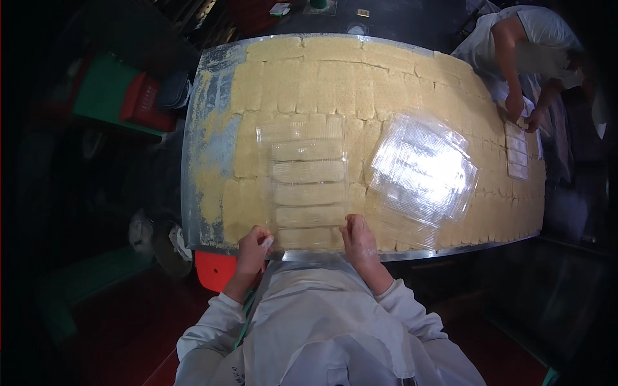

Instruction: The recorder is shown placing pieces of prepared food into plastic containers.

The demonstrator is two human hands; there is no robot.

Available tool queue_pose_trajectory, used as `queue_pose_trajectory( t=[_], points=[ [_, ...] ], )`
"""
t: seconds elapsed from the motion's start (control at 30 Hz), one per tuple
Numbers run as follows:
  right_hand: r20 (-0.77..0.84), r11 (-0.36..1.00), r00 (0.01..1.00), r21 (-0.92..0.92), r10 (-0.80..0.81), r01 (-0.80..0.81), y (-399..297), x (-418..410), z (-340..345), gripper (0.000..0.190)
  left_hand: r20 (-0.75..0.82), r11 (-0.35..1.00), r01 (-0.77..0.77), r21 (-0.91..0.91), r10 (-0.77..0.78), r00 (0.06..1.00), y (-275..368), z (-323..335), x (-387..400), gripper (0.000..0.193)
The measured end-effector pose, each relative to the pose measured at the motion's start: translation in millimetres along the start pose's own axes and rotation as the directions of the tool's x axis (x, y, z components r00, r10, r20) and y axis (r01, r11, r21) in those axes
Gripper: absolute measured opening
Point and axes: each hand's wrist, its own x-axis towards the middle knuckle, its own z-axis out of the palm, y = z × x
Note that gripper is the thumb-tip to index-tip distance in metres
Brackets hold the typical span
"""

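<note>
A clear plastic tray with several long compartments lies before me on rows of pale yellow, crumb-coated slabs. Beside its near left corner is my left hand, fingers curled, with a small whitish piece at the fingertips; what the piece is I cannot tell. My right hand is at the tray's near right corner, its fingers bent; whether they pinch the rim cannot be made out. To the right, a loose pile of clear ribbed plastic trays shines under the light.
The slabs cover a metal-edged table. At the far right a co-worker's hands are over a white-filled tray. A red stool stands below the near left edge. Red and green containers are beyond the left side.
</note>
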Motion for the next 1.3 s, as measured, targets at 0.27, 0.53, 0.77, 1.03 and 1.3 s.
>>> queue_pose_trajectory(
  t=[0.27,0.53,0.77,1.03,1.3],
  points=[
    [0.140,0.939,0.969,-0.310,0.202,-0.151,39,-2,24,0.031,0.066,0.982,-0.060,0.179,0.049,0.997,-33,14,12,0.014],
    [0.249,0.880,0.944,-0.368,-0.216,0.299,-81,69,38,0.037,0.032,0.943,-0.120,0.311,0.116,0.993,-27,-10,8,0.025],
    [0.462,0.825,0.768,-0.125,-0.443,0.551,-115,158,209,0.032,0.013,0.992,-0.107,0.066,0.107,0.994,-50,-50,-4,0.016],
    [0.639,0.804,0.769,-0.462,0.010,0.373,-139,175,268,0.047,-0.037,0.996,-0.062,-0.066,0.059,0.998,-78,-82,-13,0.014],
    [0.827,0.968,0.558,-0.187,0.063,0.168,-155,178,254,0.037,-0.040,0.987,-0.086,-0.133,0.081,0.996,-75,-111,-4,0.015]
  ],
)
